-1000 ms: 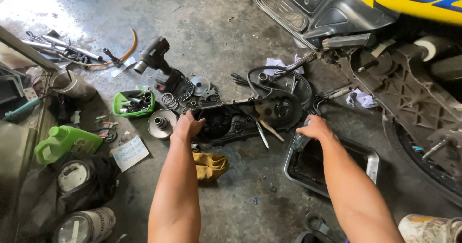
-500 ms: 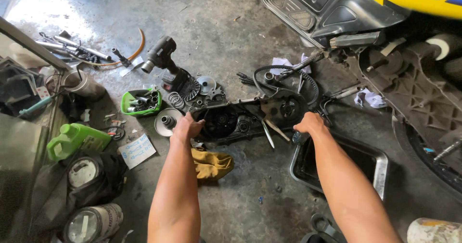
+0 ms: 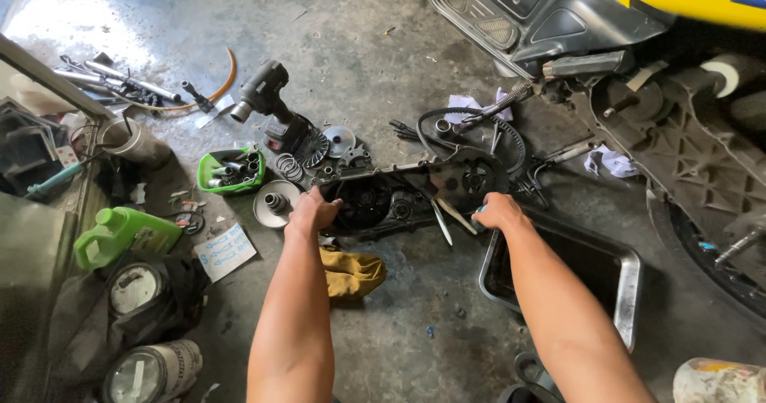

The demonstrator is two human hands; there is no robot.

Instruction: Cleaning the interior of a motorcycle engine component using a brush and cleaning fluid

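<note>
Head view, looking down at a stained concrete floor (image 3: 399, 44): a long black engine cover (image 3: 407, 191) lies open side up in the middle, with both bare hands at its ends. The left hand (image 3: 313, 210) is curled over the rim at the cover's nine o'clock end, fingers closed on the edge. The right hand (image 3: 496, 211) is closed at the three o'clock end, around what may be a blue-handled tool (too small to tell for sure), right at the cover's rim.

By the look of it, the cover is cast metal: stiff, fairly heavy for its length, and probably greasy inside, so the rims at the two ends seem the surest places to take hold, away from the gears and the screwdriver (image 3: 441, 222) lying across its lower edge. Lifted from one end only, it would likely tip.

Around it: a round pulley (image 3: 273, 203) just beside the left hand at nine o'clock, a green tray of bolts (image 3: 231, 171) farther out, a cordless impact wrench (image 3: 267, 100) at eleven o'clock, and a yellow rag (image 3: 351, 271) at seven o'clock. A dark metal pan (image 3: 626, 291) sits at five o'clock under the right forearm, and a scooter (image 3: 638, 92) with its side stripped fills the two o'clock corner. A green oil bottle (image 3: 124, 235) lies well off to the left.
</note>
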